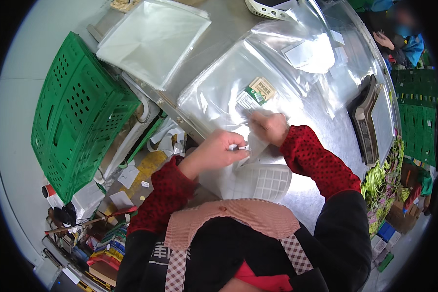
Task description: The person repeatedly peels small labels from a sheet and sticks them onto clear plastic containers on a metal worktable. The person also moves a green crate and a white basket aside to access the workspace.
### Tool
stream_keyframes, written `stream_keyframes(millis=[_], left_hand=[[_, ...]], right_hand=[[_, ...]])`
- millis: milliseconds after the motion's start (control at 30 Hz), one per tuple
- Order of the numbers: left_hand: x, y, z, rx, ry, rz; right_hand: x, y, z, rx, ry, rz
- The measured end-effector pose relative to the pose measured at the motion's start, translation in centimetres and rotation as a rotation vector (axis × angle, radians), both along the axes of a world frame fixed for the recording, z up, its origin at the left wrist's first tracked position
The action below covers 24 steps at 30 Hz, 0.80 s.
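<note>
My left hand [219,151] is closed, with a small white and dark item between thumb and forefinger that I cannot name. My right hand [270,127], slightly blurred, has its fingers bent at the lower edge of a clear plastic bag stack [219,87]; whether it grips anything is unclear. Just beyond it, a printed green, white and tan label [257,93] lies on the stack. Below my hands, a translucent sheet with white square stickers [272,182] hangs near the apron's top edge.
A metal table [314,182] bears another bag stack [157,40], loose plastic film and a scale-like device [372,120] at right. A green perforated crate [76,109] stands left. Bundled green vegetables [383,186] lie right. Another person's hand [384,40] shows at upper right.
</note>
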State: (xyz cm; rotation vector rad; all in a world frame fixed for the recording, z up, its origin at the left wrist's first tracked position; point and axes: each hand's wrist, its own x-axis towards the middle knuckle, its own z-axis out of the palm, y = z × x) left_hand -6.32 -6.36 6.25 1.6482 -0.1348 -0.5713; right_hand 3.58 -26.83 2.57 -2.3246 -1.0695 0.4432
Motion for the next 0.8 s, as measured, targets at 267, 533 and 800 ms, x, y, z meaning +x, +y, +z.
stream_keyframes(millis=[267,533,800], left_hand=[[0.2,-0.5,-4.0,-0.017,0.090,0.205],[0.5,-0.4,-5.0,0.066,0.136,0.172],[0.5,-0.3,-4.4,0.049,0.160,0.201]], right_hand=[[11.5,-3.7,6.7,0.235,0.317,-0.153],[10.4,3.4,8.2,-0.220,0.140,0.351],[11.1,7.4,1.3,-0.605,-0.166,0.706]])
